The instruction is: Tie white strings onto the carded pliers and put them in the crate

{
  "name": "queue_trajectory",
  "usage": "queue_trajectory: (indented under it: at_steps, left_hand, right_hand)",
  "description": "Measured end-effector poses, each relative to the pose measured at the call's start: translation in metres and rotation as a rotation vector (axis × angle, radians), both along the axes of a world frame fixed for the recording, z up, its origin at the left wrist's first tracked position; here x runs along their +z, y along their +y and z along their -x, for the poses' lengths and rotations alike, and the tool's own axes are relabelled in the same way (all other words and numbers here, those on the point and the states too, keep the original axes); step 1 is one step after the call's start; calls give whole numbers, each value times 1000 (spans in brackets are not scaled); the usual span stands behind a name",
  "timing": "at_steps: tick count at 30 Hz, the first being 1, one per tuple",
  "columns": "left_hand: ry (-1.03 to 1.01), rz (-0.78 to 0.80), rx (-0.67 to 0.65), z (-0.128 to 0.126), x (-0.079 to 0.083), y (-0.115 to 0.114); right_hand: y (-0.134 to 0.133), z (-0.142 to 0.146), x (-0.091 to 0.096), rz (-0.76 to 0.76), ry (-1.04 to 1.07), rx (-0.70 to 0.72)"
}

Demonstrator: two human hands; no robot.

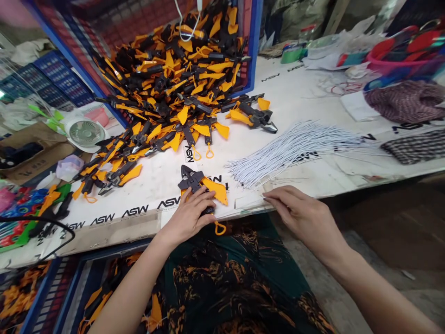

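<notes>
My left hand (190, 211) lies over a black-and-orange pair of hand shears (216, 189) at the table's front edge, fingers across its dark body and thumb at the near side. The shears' dark jaw points away from me, and an orange loop (220, 228) hangs over the edge. To the right, my right hand (306, 215) is closed in a pinch just above the edge. What its fingertips hold, if anything, is too thin to make out. Beyond it lies a fanned bundle of thin white wire ties (292, 148).
A tipped blue crate (256, 46) spills a heap of similar shears (167, 93) onto the white printed table cover (139, 197). At left stand a small fan (86, 132) and a cardboard box (45, 162). A pink basket (399, 67) and checked cloths (415, 144) are at right.
</notes>
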State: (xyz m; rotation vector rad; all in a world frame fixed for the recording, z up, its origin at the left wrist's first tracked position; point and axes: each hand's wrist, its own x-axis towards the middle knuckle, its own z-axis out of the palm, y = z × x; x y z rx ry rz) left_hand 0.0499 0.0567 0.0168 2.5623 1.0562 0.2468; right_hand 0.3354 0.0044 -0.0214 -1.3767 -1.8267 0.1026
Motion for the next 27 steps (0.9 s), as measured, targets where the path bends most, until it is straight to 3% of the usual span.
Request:
queue_trajectory:
  at_steps: [3,7,10,13,15,18,21,24,27]
  left_hand:
    - [-73,48,20,6,5,7]
    - [-286,101,186,-2,15,19]
    - [-382,336,298,-12,23,27]
    - [-385,499,322,-17,28,35]
    - [-299,395,286,-16,29,39]
    - [-92,7,210,-10,31,43]
    - [102,-297,36,-7,32,42]
    - [213,-428,-119,-10,31,38]
    - [255,-486,-161,-16,28,35]
  right_hand:
    - [6,11,6,-86,44,53]
    - [11,63,12,-158,120,259]
    - [13,104,12,-204,77,432]
    - [13,129,9,-209,77,495]
    - [11,134,6,-184,91,500]
    - [4,126,1,-182,131,452]
    - [-10,111,-6,-189,150,402]
    - [-25,96,-16,-129,122,406]
    - [-33,85,-26,-57,92,408]
